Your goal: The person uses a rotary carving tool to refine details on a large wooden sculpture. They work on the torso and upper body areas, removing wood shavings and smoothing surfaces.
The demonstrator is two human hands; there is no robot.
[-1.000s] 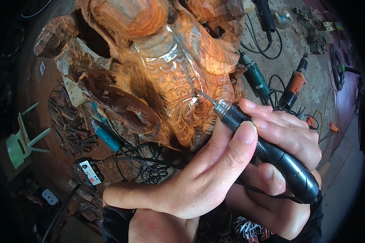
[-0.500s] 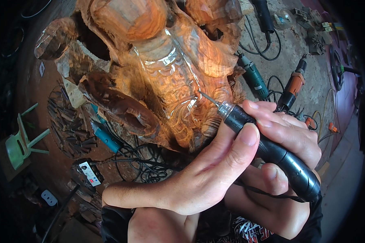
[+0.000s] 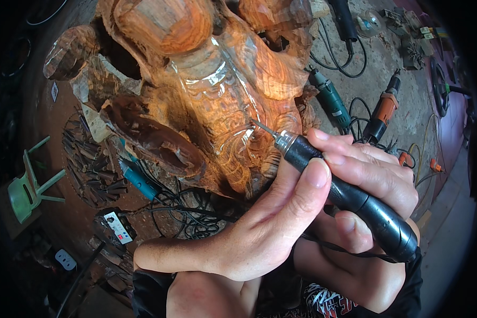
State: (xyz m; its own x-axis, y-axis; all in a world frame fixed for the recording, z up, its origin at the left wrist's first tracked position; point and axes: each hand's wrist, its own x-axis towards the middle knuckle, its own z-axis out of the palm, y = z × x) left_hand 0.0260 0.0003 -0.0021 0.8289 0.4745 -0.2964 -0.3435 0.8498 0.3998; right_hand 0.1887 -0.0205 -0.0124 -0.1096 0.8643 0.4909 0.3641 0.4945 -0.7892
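Note:
A black handheld rotary carving tool (image 3: pixel 379 216) lies slantwise across both my hands, its thin bit (image 3: pixel 265 128) pointing up and left. My right hand (image 3: pixel 381 177) wraps over its body, fingers on top. From below and the left, my left hand (image 3: pixel 265 238) steadies its front part, thumb pressed along the barrel and the other fingers mostly hidden. The bit's tip meets, or is very close to, a glossy orange-brown wood carving (image 3: pixel 206 119) with rounded lumps, folds and hollows. A dark cord hangs from the tool's rear, under my right hand.
Right of the carving lie a green power tool (image 3: pixel 329 98), an orange-and-black one (image 3: pixel 384 114) and a black one (image 3: pixel 343 21), with cords. On the left are a teal power tool (image 3: pixel 139 179), heaped chisel-like tools (image 3: pixel 90 164), a power strip (image 3: pixel 117 228) and a light green chair (image 3: pixel 24 193).
Both hands and the tool have shifted slightly left, taking the bit's tip a little left along the carving. The carving sits slightly further left in view. My grip looks the same.

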